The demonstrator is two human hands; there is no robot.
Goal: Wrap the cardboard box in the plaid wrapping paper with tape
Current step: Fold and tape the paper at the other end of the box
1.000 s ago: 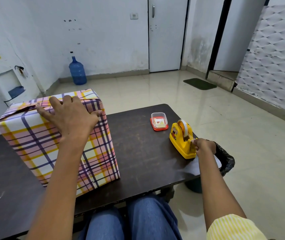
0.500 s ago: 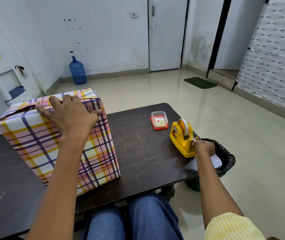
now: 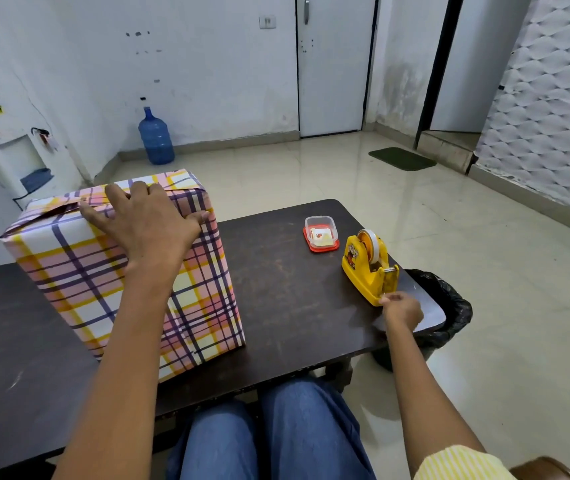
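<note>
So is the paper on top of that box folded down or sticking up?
Folded down: the left hand presses the plaid paper flat on top, though one seam gapes slightly.

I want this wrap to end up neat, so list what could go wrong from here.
1. Only the left hand presses flat on the top fold of the wrapped box; if it lifts before tape goes on, the paper may spring open.
2. The right hand pinches a tape strip at the yellow dispenser, which sits near the edge of the table beside the bin; a one-handed pull could drag it off.
</note>
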